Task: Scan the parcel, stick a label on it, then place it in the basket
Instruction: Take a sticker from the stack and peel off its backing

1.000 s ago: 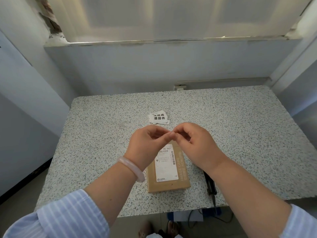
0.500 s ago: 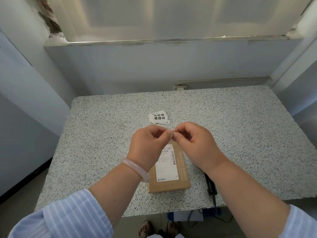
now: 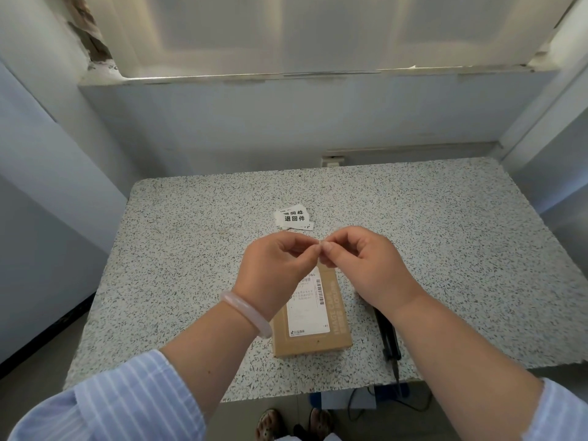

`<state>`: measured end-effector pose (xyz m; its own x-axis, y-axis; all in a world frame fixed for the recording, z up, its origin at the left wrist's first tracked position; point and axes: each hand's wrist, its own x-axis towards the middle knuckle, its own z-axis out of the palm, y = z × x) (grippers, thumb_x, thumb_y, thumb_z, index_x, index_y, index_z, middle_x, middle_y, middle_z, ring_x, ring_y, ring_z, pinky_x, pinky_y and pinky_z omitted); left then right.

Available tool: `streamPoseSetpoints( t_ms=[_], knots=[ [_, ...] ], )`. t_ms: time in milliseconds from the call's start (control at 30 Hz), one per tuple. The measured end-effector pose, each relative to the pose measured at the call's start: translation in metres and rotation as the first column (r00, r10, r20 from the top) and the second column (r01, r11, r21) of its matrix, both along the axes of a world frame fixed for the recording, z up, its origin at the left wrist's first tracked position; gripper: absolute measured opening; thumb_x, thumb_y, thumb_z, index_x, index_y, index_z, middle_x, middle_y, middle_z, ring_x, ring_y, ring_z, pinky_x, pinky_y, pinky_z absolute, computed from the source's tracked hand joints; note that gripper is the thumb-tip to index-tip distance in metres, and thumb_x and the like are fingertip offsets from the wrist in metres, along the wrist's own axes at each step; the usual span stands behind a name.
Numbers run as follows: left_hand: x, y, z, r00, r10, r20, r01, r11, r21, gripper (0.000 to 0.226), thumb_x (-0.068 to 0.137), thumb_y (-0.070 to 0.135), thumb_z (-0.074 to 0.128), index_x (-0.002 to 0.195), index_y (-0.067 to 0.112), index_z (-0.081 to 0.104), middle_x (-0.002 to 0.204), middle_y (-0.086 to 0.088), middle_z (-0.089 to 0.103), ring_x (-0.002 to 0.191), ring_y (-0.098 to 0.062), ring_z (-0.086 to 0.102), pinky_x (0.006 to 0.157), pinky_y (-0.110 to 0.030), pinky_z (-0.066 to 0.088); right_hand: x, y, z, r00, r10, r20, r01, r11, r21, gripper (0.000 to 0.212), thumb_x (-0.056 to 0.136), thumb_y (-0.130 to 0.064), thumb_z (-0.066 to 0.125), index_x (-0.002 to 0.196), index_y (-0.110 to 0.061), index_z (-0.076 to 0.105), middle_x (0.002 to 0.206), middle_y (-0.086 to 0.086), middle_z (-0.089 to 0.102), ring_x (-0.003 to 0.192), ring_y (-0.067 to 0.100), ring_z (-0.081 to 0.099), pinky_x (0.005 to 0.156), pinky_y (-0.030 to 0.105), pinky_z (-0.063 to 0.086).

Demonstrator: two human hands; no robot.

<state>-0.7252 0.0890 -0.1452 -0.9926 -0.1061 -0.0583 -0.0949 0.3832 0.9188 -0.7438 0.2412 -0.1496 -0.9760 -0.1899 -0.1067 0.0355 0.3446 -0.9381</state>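
Label being peeled above the parcel

The left hand (image 3: 273, 268) and the right hand (image 3: 366, 265) are held together over the far end of the parcel (image 3: 313, 316), fingertips touching, and something small and pale is pinched between them; it is judged to be a label, though it is too small to tell. Compared with a second ago, little has changed: the hands are only slightly shifted, so the peeling is probably not finished. The parcel lies flat on the bench (image 3: 445, 249), near its front edge. More labels (image 3: 293, 217) lie beyond the hands. A dark tool (image 3: 388, 335), perhaps the scanner, is set just beside the parcel. No basket is seen.
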Motion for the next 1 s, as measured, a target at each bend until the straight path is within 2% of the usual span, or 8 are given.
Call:
streamPoseSetpoints(
  t_ms=[233,433,500,567,667,767,867,1000],
  knots=[
    [0.001,0.001,0.0,0.995,-0.015,-0.095,-0.003,0.983,-0.182,0.009,0.081,0.024,0.067,0.078,0.028,0.074,0.067,0.017,0.068,0.073,0.002,0.062,0.061,-0.016,0.052,0.001,-0.003,0.002,0.997,-0.003,-0.078,0.012,0.994,0.109,0.008,0.088,-0.023,0.067,0.083,-0.017,0.07,0.076,0.006,0.071,0.067,0.015,0.063,0.066,0.038,0.056],
    [-0.002,-0.002,-0.001,0.996,-0.012,-0.094,-0.004,0.985,-0.173,0.013,0.082,0.022,0.067,0.073,0.031,0.071,0.067,0.016,0.068,0.07,0.003,0.062,0.06,-0.016,0.052,0.003,-0.005,0.002,0.999,0.016,-0.051,-0.013,0.998,0.056,0.006,0.089,-0.019,0.064,0.085,-0.017,0.068,0.081,0.009,0.072,0.079,0.027,0.067,0.075,0.044,0.058],
    [-0.004,-0.003,-0.001,0.999,-0.026,-0.027,0.023,0.995,-0.098,0.016,0.084,0.021,0.065,0.074,0.033,0.068,0.071,0.015,0.068,0.067,0.006,0.06,0.056,-0.009,0.047,0.003,-0.002,0.004,1.0,0.027,0.013,-0.026,1.0,-0.008,0.008,0.091,-0.014,0.061,0.085,-0.014,0.066,0.084,0.01,0.072,0.084,0.027,0.068,0.079,0.04,0.058],
    [-0.006,-0.005,-0.003,0.994,-0.055,0.092,0.053,0.998,0.032,0.011,0.088,0.027,0.062,0.094,0.032,0.069,0.09,0.015,0.069,0.075,0.005,0.062,0.063,-0.009,0.049,0.001,0.002,0.006,0.991,0.047,0.128,-0.033,0.993,-0.115,0.014,0.093,-0.007,0.053,0.082,-0.008,0.062,0.084,0.009,0.07,0.087,0.027,0.068,0.082,0.036,0.058],
    [-0.007,-0.008,-0.011,0.922,-0.148,0.359,0.054,0.964,0.26,0.038,0.089,0.035,0.059,0.127,0.031,0.053,0.111,0.01,0.065,0.098,-0.009,0.063,0.088,-0.034,0.054,-0.004,0.009,0.004,0.96,0.088,0.264,-0.01,0.959,-0.284,0.025,0.092,-0.004,0.042,0.073,-0.013,0.055,0.077,0.002,0.068,0.089,0.029,0.069,0.084,0.042,0.057],
    [-0.006,-0.01,-0.015,0.875,-0.163,0.455,-0.07,0.889,0.453,0.03,0.087,0.024,0.064,0.117,0.021,0.061,0.1,-0.002,0.073,0.095,-0.018,0.066,0.09,-0.044,0.054,-0.008,0.016,-0.003,0.948,0.073,0.311,0.047,0.932,-0.36,0.025,0.088,-0.008,0.039,0.067,-0.016,0.049,0.079,0.005,0.063,0.091,0.03,0.068,0.078,0.042,0.055],
    [-0.004,-0.014,-0.016,0.901,-0.125,0.415,-0.096,0.877,0.472,0.012,0.084,0.011,0.068,0.095,0.012,0.07,0.095,-0.009,0.075,0.088,-0.023,0.067,0.087,-0.039,0.056,-0.01,0.018,-0.011,0.929,-0.01,0.369,0.154,0.919,-0.362,0.026,0.094,-0.003,0.034,0.072,-0.01,0.046,0.084,0.012,0.064,0.094,0.033,0.07,0.076,0.045,0.055],
    [-0.005,-0.014,-0.012,0.941,-0.038,0.337,-0.114,0.9,0.42,0.01,0.081,0.009,0.07,0.091,0.009,0.07,0.094,-0.016,0.074,0.091,-0.033,0.068,0.084,-0.04,0.058,-0.006,0.017,-0.012,0.928,-0.074,0.365,0.195,0.931,-0.308,0.021,0.099,-0.019,0.043,0.088,-0.006,0.055,0.09,0.022,0.072,0.083,0.035,0.073,0.073,0.046,0.058]
  ],
)
